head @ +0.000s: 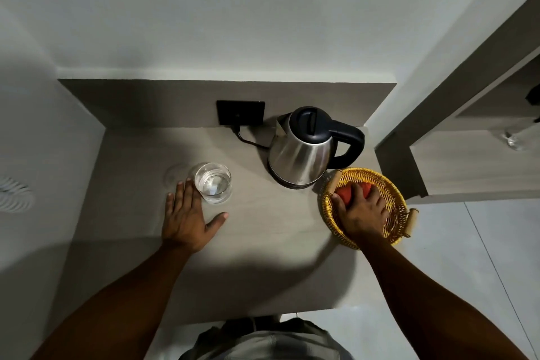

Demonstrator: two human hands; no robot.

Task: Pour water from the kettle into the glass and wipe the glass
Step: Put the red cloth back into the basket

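Observation:
A clear glass with water in it stands on the grey counter, left of centre. My left hand lies flat and open on the counter, fingers touching the glass's left side. A steel kettle with a black lid and handle sits on its base at the back right, upright. My right hand reaches into a yellow wicker basket and closes on an orange-red cloth lying inside it.
A black wall socket with the kettle's cord plugged in sits behind the counter. The basket overhangs the counter's right edge. A wet ring mark shows left of the glass. Walls close in at the left and back.

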